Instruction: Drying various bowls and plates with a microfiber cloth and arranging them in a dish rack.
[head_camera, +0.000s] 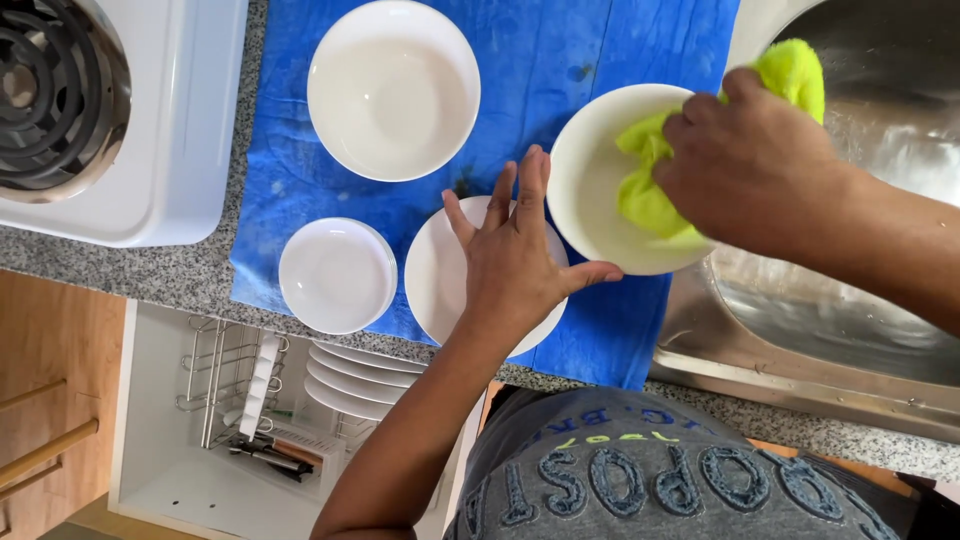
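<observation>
Fingers of the right hand (755, 165) are curled tightly around a bright yellow-green cloth (650, 190), which is pressed into the hollow of a white bowl (595, 185). Part of the cloth is bunched under the knuckles inside the bowl, and another part is seen sticking up past the hand, over the steel sink (880, 120). The bowl is tilted, its far rim hanging over the sink edge and its near rim over a blue towel (560, 50) spread on the speckled counter (110, 265).

The left hand (515, 260) is held open, fingers spread and nearly straight, with nothing gripped. Its fingertips (535, 165) are laid just beside the bowl's left rim, and the thumb is hooked under the bowl's lower edge, so the bowl is steadied between thumb and fingers rather than clasped. Beneath the palm a white plate (435, 270) is covered in part; whether the palm rests on it cannot be told.

On the towel, a larger white bowl (393, 90) is set further back, and a small white dish (337, 275) is placed just left of the plate. A white electric hotplate (150, 130) is seen at the left. Below the counter, stacked white plates (355, 375) and a wire rack (225, 375) are kept in an open white cabinet.
</observation>
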